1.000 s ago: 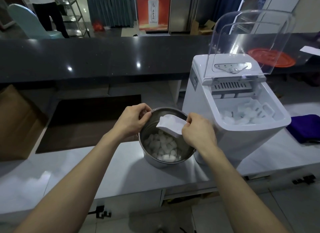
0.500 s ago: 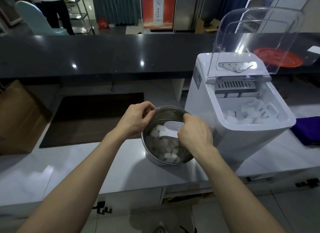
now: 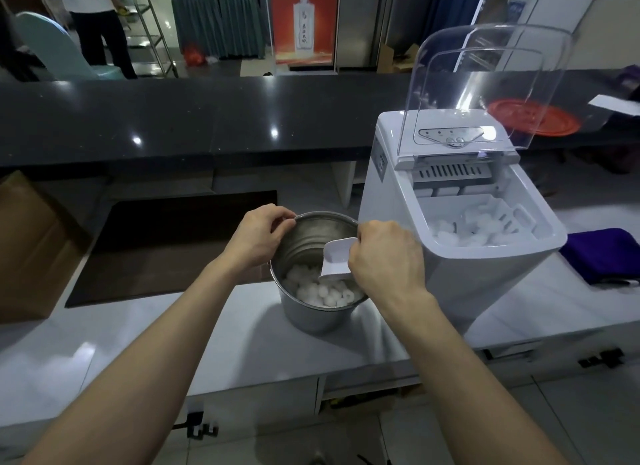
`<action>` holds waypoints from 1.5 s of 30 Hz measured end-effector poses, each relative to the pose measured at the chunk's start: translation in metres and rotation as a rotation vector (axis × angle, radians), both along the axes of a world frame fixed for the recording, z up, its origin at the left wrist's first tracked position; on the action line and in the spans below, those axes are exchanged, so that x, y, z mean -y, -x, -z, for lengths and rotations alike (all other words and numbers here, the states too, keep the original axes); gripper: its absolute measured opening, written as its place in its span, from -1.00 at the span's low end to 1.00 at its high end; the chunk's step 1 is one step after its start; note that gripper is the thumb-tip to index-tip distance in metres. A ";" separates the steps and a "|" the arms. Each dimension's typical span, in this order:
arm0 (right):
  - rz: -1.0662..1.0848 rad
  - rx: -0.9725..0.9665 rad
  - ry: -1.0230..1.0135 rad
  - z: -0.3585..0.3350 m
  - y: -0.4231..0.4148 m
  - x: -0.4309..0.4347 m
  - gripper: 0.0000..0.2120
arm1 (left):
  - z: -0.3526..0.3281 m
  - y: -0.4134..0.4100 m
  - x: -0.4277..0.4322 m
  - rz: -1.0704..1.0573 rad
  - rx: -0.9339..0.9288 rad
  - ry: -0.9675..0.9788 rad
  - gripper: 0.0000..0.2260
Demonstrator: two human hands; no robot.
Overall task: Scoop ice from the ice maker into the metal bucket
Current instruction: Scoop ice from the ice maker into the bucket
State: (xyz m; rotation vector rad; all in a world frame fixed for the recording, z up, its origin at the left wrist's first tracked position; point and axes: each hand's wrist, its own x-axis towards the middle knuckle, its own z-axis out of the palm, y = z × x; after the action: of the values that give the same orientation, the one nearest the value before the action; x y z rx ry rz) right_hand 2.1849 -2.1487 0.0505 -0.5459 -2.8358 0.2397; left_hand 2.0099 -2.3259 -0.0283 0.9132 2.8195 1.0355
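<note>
Inspector: Colours at centre?
Recorder: The metal bucket (image 3: 311, 315) is brushed silver-grey; the ice (image 3: 318, 293) in it white; the scoop (image 3: 337, 257) white.
Inspector: Three o'clock of it?
Recorder: White ice maker (image 3: 467, 291), clear lid (image 3: 485, 84); beyond, a deep purple cloth (image 3: 602, 253).
Inspector: Elsewhere?
Recorder: Nine o'clock: dark brown mat (image 3: 166, 250), tan box (image 3: 31, 250). Twelve o'clock: black, faintly speckled counter (image 3: 173, 118); orange-red poster (image 3: 303, 21) with a white bottle. One o'clock: orange-red disc (image 3: 557, 122). Six o'clock: pale grey-white worktop (image 3: 52, 360).

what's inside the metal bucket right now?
Ice pieces lie in the metal bucket; the white scoop dips in, gripped by the right hand. The hand hides the handle and the right inner wall.
</note>
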 end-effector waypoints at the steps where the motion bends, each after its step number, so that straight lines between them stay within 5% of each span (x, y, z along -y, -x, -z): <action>1: 0.003 -0.022 -0.005 -0.002 -0.001 -0.001 -0.90 | 0.001 0.002 -0.001 0.000 -0.007 0.026 -0.80; 17: 0.188 -0.519 0.194 -0.066 -0.023 -0.095 -0.84 | -0.028 -0.008 -0.056 0.071 -0.043 -0.028 -0.71; 32: -0.080 -0.223 0.083 -0.049 -0.028 -0.238 -0.83 | -0.071 -0.069 -0.172 -0.058 -0.174 -0.315 -0.75; 37: -0.205 -0.174 0.070 -0.040 -0.028 -0.258 -0.82 | -0.062 -0.086 -0.192 -0.102 -0.179 -0.255 -0.55; 45: -0.303 -0.249 0.019 -0.040 -0.025 -0.273 -0.80 | -0.076 -0.085 -0.201 -0.164 -0.172 -0.175 -0.58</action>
State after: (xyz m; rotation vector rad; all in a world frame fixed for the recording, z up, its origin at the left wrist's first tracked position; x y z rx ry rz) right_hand 2.2096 -1.8758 0.0902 -0.0771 -2.6610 0.3616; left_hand 2.0952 -2.1246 0.0479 0.8309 3.0277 1.3007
